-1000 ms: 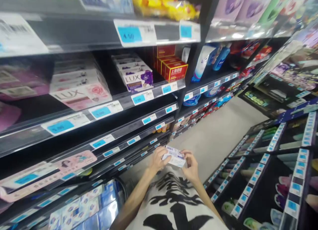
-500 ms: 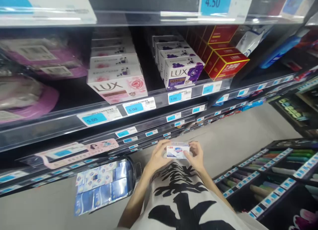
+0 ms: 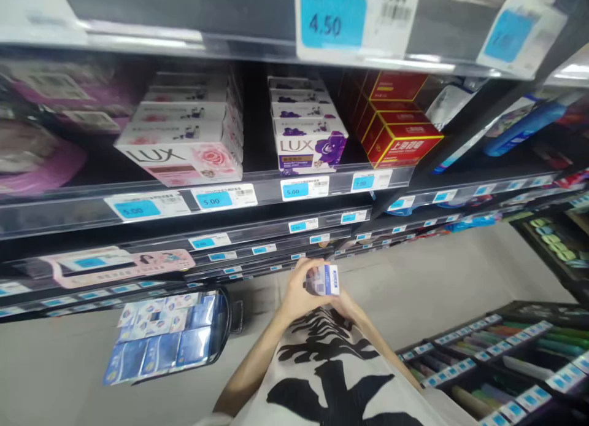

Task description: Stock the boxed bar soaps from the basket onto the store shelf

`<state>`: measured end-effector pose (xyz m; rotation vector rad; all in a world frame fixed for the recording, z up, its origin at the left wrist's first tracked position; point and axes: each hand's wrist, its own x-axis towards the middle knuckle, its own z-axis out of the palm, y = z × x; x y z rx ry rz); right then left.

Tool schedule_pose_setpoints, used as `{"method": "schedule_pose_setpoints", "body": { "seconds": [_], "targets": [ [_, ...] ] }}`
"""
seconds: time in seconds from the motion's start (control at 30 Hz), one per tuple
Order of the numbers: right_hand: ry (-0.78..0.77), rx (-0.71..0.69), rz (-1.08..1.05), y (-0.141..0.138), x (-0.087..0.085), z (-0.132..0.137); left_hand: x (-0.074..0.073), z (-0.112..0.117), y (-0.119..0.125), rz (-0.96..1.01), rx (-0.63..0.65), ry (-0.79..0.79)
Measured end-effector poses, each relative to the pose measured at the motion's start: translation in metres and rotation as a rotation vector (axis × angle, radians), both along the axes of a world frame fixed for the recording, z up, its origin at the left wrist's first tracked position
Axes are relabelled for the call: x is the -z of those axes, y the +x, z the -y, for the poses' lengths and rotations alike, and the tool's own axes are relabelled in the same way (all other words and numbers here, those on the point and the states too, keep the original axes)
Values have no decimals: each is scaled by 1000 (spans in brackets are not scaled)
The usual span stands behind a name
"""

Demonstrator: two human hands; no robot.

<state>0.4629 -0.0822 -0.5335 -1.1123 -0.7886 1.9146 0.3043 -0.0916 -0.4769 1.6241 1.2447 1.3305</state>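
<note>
In front of my shirt, my left hand [image 3: 298, 288] is closed round a small white and blue soap box [image 3: 326, 280]. One narrow end of the box, with blue print, faces right. Just below and behind it is my right hand [image 3: 343, 303], close against the box. Its fingers are mostly hidden, so I cannot tell whether it grips too. Lower left on the floor stands a black basket [image 3: 225, 321] filled with flat blue packs [image 3: 159, 353] and several white soap boxes [image 3: 161, 312].
Before me a shelf [image 3: 257, 189] with price tags carries pink LUX boxes [image 3: 184, 153], purple LUX boxes [image 3: 310, 145] and red boxes [image 3: 405, 140]. Pink plastic packs [image 3: 41, 162] lie at its left. Another shelf rack [image 3: 488, 358] stands lower right. Grey floor [image 3: 442, 272] runs between them.
The soap box has been turned from its broad front to a narrow end. My right hand has dropped from its right side to behind and below it. The view has shifted slightly.
</note>
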Motion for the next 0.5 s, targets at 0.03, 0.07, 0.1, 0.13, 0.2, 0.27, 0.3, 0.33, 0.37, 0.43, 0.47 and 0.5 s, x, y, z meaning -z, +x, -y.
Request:
{"method": "schedule_pose_setpoints", "body": {
  "seconds": [0.03, 0.07, 0.1, 0.13, 0.2, 0.27, 0.3, 0.33, 0.37, 0.43, 0.47, 0.5],
  "targets": [
    [-22, 2, -30, 6, 1, -3, -4, -1, 11, -19, -6, 16],
    [-44, -2, -61, 12, 2, -7, -8, -2, 20, -32, -13, 33],
    [-63, -12, -91, 18, 1, -11, -11, -3, 28, -46, -16, 48],
    [-68, -19, -120, 24, -1, -15, -13, -3, 34, -58, -17, 57],
    [-74, -41, -167, 33, -5, -23, -16, -4, 41, -77, -23, 54],
    [-75, -64, -191, 41, -9, -30, -18, -4, 42, -78, -45, 36],
    [-62, -68, -198, 44, -10, -33, -19, -5, 41, -61, -59, 24],
    [-41, -68, -202, 47, -12, -36, -19, -5, 40, -31, -69, 12],
    [-13, -64, -207, 50, -14, -39, -19, -5, 38, 12, -75, 2],
    [43, -60, -216, 56, -19, -45, -19, -4, 33, 111, -72, -23],
    [68, -60, -211, 59, -22, -48, -20, -4, 32, 161, -67, -40],
    [92, -59, -196, 62, -25, -50, -20, -3, 31, 211, -62, -64]
  ]
}}
